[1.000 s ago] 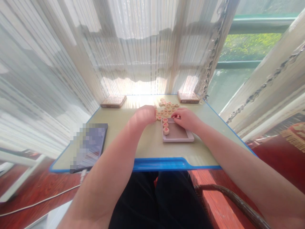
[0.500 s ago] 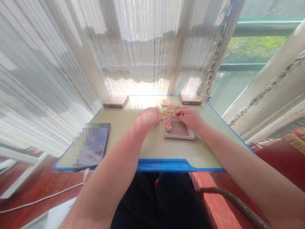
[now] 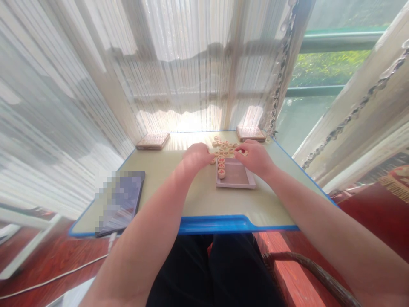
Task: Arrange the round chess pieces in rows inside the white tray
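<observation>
Round wooden Chinese chess pieces with red characters lie in a loose pile (image 3: 226, 146) on the table. A shallow pale box (image 3: 236, 186) sits in front of the pile, with a short column of pieces (image 3: 221, 165) along its left side. At the pile's left edge, my left hand (image 3: 197, 155) has its fingertips closed at a piece, partly hidden. My right hand (image 3: 254, 157) hovers over the box's far right corner, thumb and forefinger curled into a pinch. Whatever lies between those right fingertips is too small to make out.
Two flat patterned boxes stand at the back, one left (image 3: 153, 141) and one right (image 3: 251, 134). A tablet (image 3: 123, 204) with a white cable (image 3: 64, 273) lies at the left. The table has a blue rim (image 3: 214, 224); a sheer curtain (image 3: 179, 76) hangs behind it.
The view has shifted slightly. My left fingers have stretched out to a piece at the pile's edge, and my right hand has moved slightly right relative to the shallow box.
</observation>
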The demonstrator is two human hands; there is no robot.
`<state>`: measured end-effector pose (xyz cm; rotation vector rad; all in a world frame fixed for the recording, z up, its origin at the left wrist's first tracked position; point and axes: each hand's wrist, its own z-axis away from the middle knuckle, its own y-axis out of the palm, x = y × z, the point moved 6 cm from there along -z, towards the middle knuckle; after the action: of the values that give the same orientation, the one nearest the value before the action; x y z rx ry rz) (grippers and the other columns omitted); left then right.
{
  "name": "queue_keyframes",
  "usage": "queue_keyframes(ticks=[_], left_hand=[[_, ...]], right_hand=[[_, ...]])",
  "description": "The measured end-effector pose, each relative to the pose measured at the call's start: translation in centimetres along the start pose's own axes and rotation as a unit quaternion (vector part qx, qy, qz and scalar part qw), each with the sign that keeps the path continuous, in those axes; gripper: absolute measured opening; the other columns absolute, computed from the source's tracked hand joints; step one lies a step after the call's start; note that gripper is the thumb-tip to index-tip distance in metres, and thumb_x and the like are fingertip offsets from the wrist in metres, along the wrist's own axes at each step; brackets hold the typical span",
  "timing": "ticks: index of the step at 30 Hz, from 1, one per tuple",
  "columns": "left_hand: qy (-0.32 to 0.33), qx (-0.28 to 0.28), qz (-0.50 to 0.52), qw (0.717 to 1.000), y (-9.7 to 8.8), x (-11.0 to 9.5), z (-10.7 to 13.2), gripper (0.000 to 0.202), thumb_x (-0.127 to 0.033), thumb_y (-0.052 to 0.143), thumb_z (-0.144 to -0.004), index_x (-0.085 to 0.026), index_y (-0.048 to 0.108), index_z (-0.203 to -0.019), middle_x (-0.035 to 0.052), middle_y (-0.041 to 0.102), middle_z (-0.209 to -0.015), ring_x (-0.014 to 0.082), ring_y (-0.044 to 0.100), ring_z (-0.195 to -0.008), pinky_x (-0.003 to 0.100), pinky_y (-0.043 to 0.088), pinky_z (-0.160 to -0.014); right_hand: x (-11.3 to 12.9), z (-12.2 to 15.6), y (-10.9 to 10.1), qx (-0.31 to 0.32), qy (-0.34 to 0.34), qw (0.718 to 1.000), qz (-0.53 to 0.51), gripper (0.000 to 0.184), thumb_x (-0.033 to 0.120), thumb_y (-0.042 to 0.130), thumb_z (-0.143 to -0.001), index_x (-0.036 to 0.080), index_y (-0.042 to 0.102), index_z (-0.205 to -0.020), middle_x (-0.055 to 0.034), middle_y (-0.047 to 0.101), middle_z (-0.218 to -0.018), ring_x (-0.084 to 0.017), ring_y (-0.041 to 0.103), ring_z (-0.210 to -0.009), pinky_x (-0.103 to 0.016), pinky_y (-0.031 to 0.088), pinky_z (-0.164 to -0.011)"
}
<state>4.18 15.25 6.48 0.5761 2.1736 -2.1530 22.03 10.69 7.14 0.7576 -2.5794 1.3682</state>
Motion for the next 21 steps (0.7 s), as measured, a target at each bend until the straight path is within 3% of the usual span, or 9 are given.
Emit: queue_keyframes(ticks=[3, 5, 9, 12, 16, 21], left_hand=[[0.014, -0.062, 0.092, 0.994, -0.4, 0.0, -0.1, 0.022, -0.034, 0.052, -0.072, -0.018, 0.065, -0.079, 0.0039, 0.065, -0.069, 0.0182, 0.061, -0.061, 0.028, 0.045, -0.056], [0.064, -0.095, 0.153, 0.982, -0.7, -0.5, 0.1, 0.023, -0.036, 0.055, -0.071, -0.019, 0.064, -0.084, 0.0032, 0.067, -0.079, 0.0166, 0.061, -0.067, 0.026, 0.046, -0.059], [0.148, -0.126, 0.188, 0.963, -0.9, -2.1, 0.8, 0.019, -0.034, 0.058, -0.072, -0.018, 0.062, -0.081, 0.0017, 0.067, -0.080, 0.0143, 0.060, -0.070, 0.025, 0.046, -0.063], [0.181, -0.113, 0.166, 0.963, -0.5, -3.2, 1.2, 0.019, -0.034, 0.056, -0.075, -0.017, 0.062, -0.078, 0.0014, 0.066, -0.075, 0.0137, 0.059, -0.066, 0.025, 0.046, -0.062], [0.205, -0.062, 0.159, 0.964, 0.2, -3.9, 1.3, 0.024, -0.037, 0.054, -0.080, -0.017, 0.066, -0.082, 0.0017, 0.066, -0.076, 0.0137, 0.059, -0.067, 0.024, 0.046, -0.062], [0.224, -0.081, 0.200, 0.950, 0.0, -3.9, 1.2, 0.036, -0.030, 0.054, -0.082, -0.018, 0.061, -0.115, 0.0035, 0.068, -0.095, 0.0122, 0.060, -0.072, 0.023, 0.048, -0.069]], right_hand=[[0.4, 0.1, -0.2, -0.010, -0.014, 1.000, -0.017, 0.017, 0.026, 0.056, -0.077, 0.016, 0.070, -0.074, -0.0043, 0.058, -0.070, -0.019, 0.053, -0.077, -0.029, 0.039, -0.071], [0.8, 0.2, -0.2, -0.009, -0.025, 0.999, -0.034, 0.017, 0.027, 0.057, -0.077, 0.016, 0.070, -0.076, -0.0043, 0.059, -0.071, -0.019, 0.053, -0.078, -0.029, 0.039, -0.072], [1.4, 0.5, 0.4, 0.051, -0.010, 0.994, -0.094, 0.025, 0.034, 0.054, -0.080, 0.016, 0.070, -0.077, -0.0028, 0.061, -0.069, -0.015, 0.052, -0.067, -0.026, 0.037, -0.063], [1.6, 0.6, 0.7, 0.083, 0.013, 0.988, -0.133, 0.032, 0.038, 0.049, -0.083, 0.015, 0.070, -0.075, -0.0016, 0.062, -0.065, -0.013, 0.051, -0.061, -0.025, 0.034, -0.059], [0.9, 0.4, 0.4, 0.059, 0.054, 0.986, -0.143, 0.034, 0.040, 0.049, -0.082, 0.015, 0.069, -0.074, -0.0017, 0.062, -0.063, -0.013, 0.051, -0.061, -0.025, 0.034, -0.058], [0.4, 0.2, 0.3, 0.054, 0.086, 0.975, -0.197, 0.034, 0.044, 0.053, -0.080, 0.014, 0.069, -0.079, -0.0030, 0.065, -0.070, -0.015, 0.054, -0.065, -0.025, 0.038, -0.060]])
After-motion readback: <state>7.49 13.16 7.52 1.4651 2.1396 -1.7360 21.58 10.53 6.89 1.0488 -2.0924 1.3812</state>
